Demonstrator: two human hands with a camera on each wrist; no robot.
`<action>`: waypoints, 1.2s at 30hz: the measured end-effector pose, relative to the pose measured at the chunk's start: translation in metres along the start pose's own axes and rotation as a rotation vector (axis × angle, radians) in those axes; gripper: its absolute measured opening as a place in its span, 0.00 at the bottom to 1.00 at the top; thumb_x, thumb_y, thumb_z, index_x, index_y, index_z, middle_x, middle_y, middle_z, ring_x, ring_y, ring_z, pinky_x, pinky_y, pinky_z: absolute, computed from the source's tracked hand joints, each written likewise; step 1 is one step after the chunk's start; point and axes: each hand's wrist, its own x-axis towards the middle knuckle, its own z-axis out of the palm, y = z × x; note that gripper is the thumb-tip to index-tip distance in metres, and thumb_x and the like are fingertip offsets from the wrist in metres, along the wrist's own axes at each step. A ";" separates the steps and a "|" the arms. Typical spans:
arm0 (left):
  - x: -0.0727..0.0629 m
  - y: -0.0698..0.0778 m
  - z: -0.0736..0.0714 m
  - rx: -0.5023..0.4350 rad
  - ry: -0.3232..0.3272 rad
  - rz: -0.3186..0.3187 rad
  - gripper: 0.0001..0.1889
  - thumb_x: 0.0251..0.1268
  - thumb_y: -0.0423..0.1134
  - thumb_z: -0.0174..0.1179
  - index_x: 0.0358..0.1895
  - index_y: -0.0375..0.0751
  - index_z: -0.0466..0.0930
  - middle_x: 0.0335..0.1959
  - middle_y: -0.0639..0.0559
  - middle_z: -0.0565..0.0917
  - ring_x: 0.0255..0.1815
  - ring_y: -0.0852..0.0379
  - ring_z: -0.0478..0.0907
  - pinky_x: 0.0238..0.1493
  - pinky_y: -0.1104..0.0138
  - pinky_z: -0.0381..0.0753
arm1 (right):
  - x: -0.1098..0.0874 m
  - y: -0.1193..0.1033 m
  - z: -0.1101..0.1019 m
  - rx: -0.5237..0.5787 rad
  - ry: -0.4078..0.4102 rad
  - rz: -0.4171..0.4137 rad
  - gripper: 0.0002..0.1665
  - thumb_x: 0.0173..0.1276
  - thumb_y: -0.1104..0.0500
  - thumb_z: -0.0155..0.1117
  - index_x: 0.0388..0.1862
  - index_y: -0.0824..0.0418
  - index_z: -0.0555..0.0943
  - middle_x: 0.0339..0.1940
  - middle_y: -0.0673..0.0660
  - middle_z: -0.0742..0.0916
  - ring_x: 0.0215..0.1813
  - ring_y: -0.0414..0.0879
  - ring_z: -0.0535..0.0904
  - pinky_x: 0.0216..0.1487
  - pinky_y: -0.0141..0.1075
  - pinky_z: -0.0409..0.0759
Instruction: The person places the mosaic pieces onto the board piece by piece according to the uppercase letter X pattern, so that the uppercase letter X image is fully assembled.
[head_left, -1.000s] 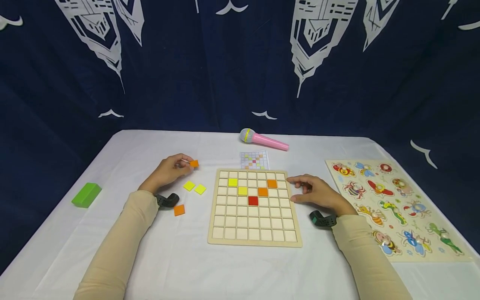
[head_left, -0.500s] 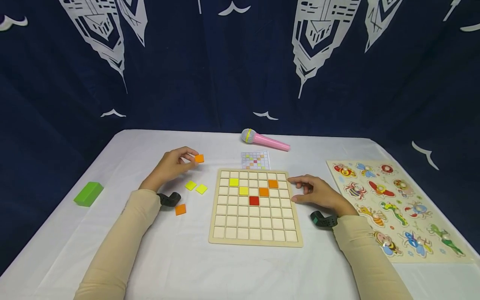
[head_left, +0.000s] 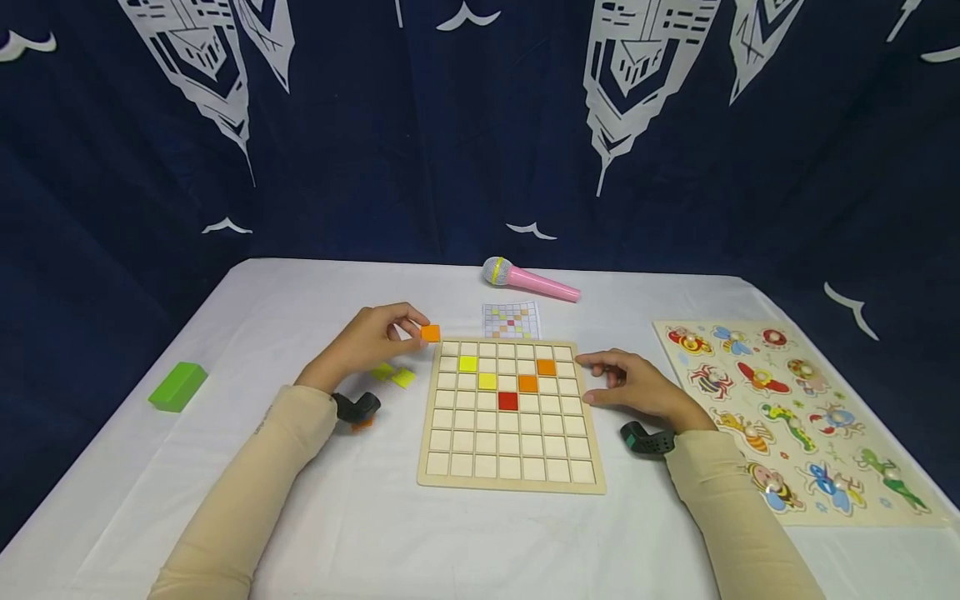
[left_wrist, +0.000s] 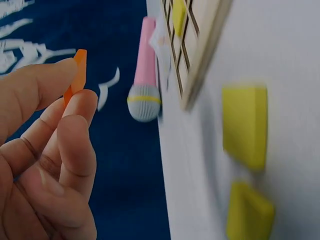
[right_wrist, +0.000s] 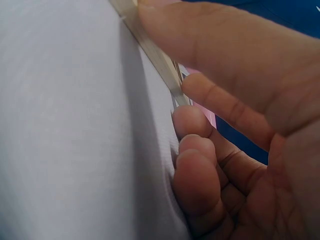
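Between thumb and fingers, my left hand [head_left: 375,340] pinches an orange square tile [head_left: 430,333] at the far left corner of a wooden grid board [head_left: 498,485]. In the left wrist view the tile [left_wrist: 79,75] is held on edge. On the board lie two yellow tiles [head_left: 487,382], two orange tiles [head_left: 528,383] and one red tile [head_left: 507,402]. My right hand [head_left: 630,385] rests beside the board's right edge, thumb and index finger touching it, other fingers loosely curled. Two loose yellow tiles [head_left: 403,378] lie under the left wrist, near an orange tile [head_left: 363,424] mostly hidden by the wrist camera.
Behind the board lies a printed pattern card [head_left: 512,320], and beyond it a pink toy microphone [head_left: 534,280]. A green block [head_left: 177,387] sits at far left. An insect puzzle board [head_left: 795,417] covers the right side, partly under the right sleeve.
My left hand has carried the orange tile rightward to the board's far left corner, its wrist now covering part of the loose tiles. The right hand stays at the board's edge.
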 end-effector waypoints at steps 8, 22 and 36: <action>-0.003 0.023 0.019 0.006 -0.108 0.079 0.15 0.68 0.37 0.75 0.56 0.42 0.88 0.41 0.56 0.90 0.28 0.56 0.76 0.30 0.67 0.75 | 0.000 0.000 0.000 0.004 0.000 -0.001 0.37 0.65 0.63 0.82 0.71 0.72 0.79 0.47 0.59 0.79 0.41 0.48 0.70 0.42 0.33 0.70; -0.012 0.049 0.053 0.045 -0.251 0.173 0.13 0.69 0.41 0.74 0.53 0.45 0.88 0.37 0.63 0.88 0.25 0.65 0.75 0.31 0.70 0.73 | -0.001 0.002 0.000 0.007 -0.008 -0.020 0.36 0.66 0.64 0.81 0.71 0.74 0.79 0.46 0.59 0.79 0.40 0.46 0.70 0.41 0.32 0.70; -0.019 0.053 0.070 0.158 -0.350 0.159 0.10 0.65 0.43 0.76 0.46 0.50 0.88 0.32 0.72 0.85 0.31 0.69 0.76 0.41 0.65 0.76 | 0.000 0.003 -0.001 0.008 -0.010 -0.032 0.36 0.66 0.65 0.81 0.70 0.75 0.79 0.46 0.59 0.79 0.40 0.46 0.70 0.41 0.32 0.70</action>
